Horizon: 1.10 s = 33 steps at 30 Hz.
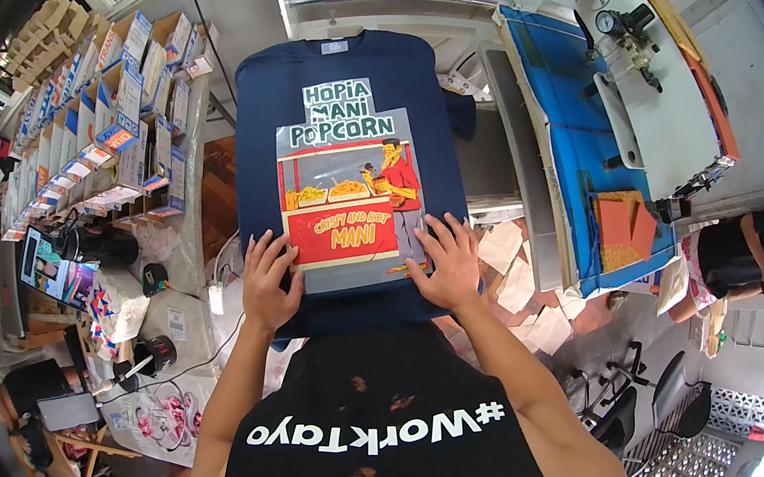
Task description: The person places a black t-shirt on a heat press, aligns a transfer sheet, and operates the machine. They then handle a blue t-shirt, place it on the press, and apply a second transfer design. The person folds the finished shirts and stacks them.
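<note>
A navy T-shirt (258,142) lies spread face up in front of me, its collar at the far end. On its chest is a printed transfer sheet (336,242) with a colourful food-cart picture and a translucent, stepped edge. My left hand (271,282) rests flat near the sheet's lower left corner, fingers apart. Across from it, my right hand (447,264) lies with spread fingers over the lower right edge of the sheet. Neither hand grips anything. What supports the shirt is mostly hidden beneath it.
Right of the shirt stands a machine with a blue-covered plate (571,138) and a pressure gauge (606,21). Small boxes (116,111) fill a rack at left, above a laptop (54,270). Another person (734,248) is at far right, near office chairs (658,396).
</note>
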{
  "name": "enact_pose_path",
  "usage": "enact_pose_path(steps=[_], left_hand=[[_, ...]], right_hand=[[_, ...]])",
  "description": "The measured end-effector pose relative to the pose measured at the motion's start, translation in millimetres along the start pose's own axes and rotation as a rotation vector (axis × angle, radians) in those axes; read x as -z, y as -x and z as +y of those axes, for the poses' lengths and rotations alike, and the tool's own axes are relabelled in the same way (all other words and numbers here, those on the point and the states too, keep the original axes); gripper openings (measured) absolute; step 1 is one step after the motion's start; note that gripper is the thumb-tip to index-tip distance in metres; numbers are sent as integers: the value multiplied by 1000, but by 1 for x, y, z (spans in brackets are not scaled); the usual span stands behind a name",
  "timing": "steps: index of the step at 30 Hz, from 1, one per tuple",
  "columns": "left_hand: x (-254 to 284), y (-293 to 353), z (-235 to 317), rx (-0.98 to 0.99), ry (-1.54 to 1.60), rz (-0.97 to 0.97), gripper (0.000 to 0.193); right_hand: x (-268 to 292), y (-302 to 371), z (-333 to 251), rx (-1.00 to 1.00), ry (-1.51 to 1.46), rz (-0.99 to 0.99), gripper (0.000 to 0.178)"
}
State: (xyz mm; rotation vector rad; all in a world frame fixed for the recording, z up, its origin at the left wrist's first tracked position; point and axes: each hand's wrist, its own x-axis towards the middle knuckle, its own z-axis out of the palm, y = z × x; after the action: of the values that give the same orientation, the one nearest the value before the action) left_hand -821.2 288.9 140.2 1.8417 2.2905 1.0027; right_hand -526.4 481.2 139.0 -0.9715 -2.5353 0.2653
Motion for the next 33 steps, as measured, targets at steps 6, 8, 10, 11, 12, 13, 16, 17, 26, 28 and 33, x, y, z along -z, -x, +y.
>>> enact_pose_path(steps=[6, 8, 10, 11, 12, 13, 16, 17, 26, 28, 33], left_hand=[[-2, -1, -5, -1, 11, 10, 37], [-4, -2, -8, 26, -3, -8, 36], [-5, -2, -9, 6, -1, 37, 36], [-6, -3, -9, 10, 2, 35, 35], [-6, -3, -9, 4, 1, 29, 35], [-6, -3, -9, 4, 1, 31, 35], [-5, -3, -7, 14, 8, 30, 36], [-5, -3, -6, 11, 13, 30, 36], [-3, -4, -5, 17, 19, 12, 38], [-2, -5, -5, 16, 19, 15, 38], [-2, -6, -4, 7, 13, 24, 37]], right_hand=[[-1, -3, 0, -11, 15, -40, 53], [-2, -7, 0, -27, 16, -36, 53], [-3, -9, 0, 7, 13, -35, 53], [-3, -9, 0, 8, 13, -32, 54], [-3, -9, 0, 10, 8, -8, 54], [-3, -9, 1, 13, 17, 0, 53], [-2, -8, 1, 5, 27, -24, 54], [-2, -8, 1, 11, 24, -20, 54], [-2, -8, 2, 18, 25, -5, 55], [-3, -8, 2, 18, 31, -10, 55], [-3, -8, 3, 16, 23, -10, 54]])
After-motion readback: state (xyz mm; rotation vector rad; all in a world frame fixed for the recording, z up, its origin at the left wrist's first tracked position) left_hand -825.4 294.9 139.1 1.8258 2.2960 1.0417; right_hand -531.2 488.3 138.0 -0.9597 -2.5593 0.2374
